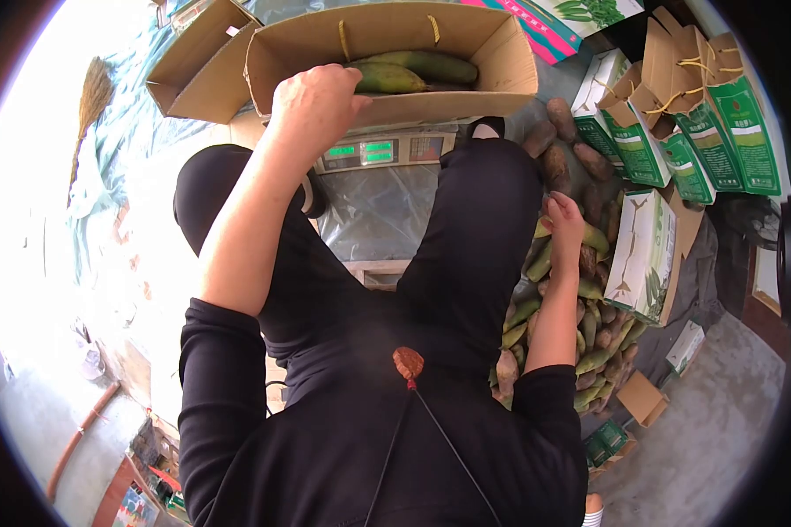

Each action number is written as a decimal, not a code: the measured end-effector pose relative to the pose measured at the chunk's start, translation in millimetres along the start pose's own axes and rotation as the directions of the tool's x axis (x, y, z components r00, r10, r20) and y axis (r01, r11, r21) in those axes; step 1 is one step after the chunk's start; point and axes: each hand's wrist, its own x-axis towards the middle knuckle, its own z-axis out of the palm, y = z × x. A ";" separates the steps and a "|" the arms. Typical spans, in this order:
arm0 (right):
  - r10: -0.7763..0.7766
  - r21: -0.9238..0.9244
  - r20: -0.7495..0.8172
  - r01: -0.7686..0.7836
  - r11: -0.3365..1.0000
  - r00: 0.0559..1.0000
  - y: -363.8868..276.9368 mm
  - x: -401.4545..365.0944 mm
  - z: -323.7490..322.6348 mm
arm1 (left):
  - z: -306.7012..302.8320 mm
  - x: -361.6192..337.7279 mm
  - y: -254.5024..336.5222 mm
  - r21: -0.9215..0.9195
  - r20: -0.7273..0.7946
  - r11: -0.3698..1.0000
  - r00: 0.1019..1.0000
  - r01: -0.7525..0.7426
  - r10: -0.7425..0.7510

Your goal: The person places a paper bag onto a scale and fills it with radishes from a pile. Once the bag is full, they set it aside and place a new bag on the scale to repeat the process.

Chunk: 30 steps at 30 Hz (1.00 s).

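Note:
My left hand (312,104) is at the near wall of an open cardboard box (453,107), fingers bent over its rim and thumb on the near side. Inside the box, close to my fingertips, lie long green radishes (388,77); the hand hides their left ends. Under the box is a digital scale (378,152) with a lit green display. On the right, my right hand (565,218) hovers over a pile of green radishes (596,239), with its fingers slightly bent and apart. I see nothing held in it.
Brownish, soil-covered radishes (556,167) lie beyond my right hand. Green and white cartons (690,145) with rope handles stand at the right, and a white carton (642,255) is beside the pile. Another open box (200,66) and a broom (95,88) are at the left.

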 end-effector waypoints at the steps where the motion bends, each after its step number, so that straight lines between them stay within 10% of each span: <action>1: -0.026 -0.013 0.003 0.026 1.000 1.000 -6.0 1.1 3.2 | 0.3 0.3 -0.5 0.000 -0.009 1.000 1.000 0.000 0.000; 16: -0.330 -0.108 0.183 0.353 0.929 0.926 -173.6 54.4 62.5 | -24.7 -0.8 -32.8 -0.250 -0.241 0.958 0.950 0.138 -0.200; 23: -0.458 -0.500 0.359 0.582 0.642 0.813 -216.5 102.6 90.6 | -39.9 6.3 -110.7 -0.263 -0.456 0.924 0.808 0.278 -0.373; 25: -0.405 -0.585 0.396 0.567 0.580 0.824 -226.4 103.3 98.0 | -44.3 8.4 -124.1 -0.155 -0.254 0.882 0.845 0.446 -0.472; 30: -0.325 -0.796 0.414 0.511 0.324 0.850 -227.2 113.8 117.9 | -3.8 13.4 -145.5 -0.161 0.035 0.934 0.948 0.318 -0.316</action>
